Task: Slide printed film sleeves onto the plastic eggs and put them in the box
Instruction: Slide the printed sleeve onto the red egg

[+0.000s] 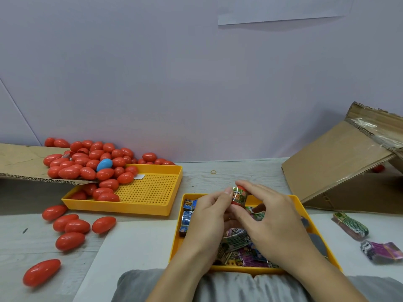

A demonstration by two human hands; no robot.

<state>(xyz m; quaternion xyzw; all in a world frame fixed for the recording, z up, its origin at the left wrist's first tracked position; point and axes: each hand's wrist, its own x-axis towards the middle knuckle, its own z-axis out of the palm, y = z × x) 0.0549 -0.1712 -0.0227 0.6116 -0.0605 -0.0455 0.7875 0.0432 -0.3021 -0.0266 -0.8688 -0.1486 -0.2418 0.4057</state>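
Note:
A red plastic egg [239, 194] stands upright between my hands, with a green printed film sleeve around its middle. My left hand [207, 216] holds it from the left, thumb tip at the sleeve's top edge. From the right, my right hand [272, 223] pinches it with fingers over the top and the thumb low. Both hands hover over a yellow tray [298, 205] filled with bundled film sleeves [237, 238]. A cardboard box [340, 166] lies tipped open at the right, with a red egg [378, 168] just visible inside.
A pile of red eggs [87, 164] with one blue egg [104, 165] spills from a cardboard flap into a perforated yellow tray [152, 190]. Several loose red eggs [72, 225] lie at the left. Sleeve bundles [351, 227] and a rubber band [213, 171] lie on the table.

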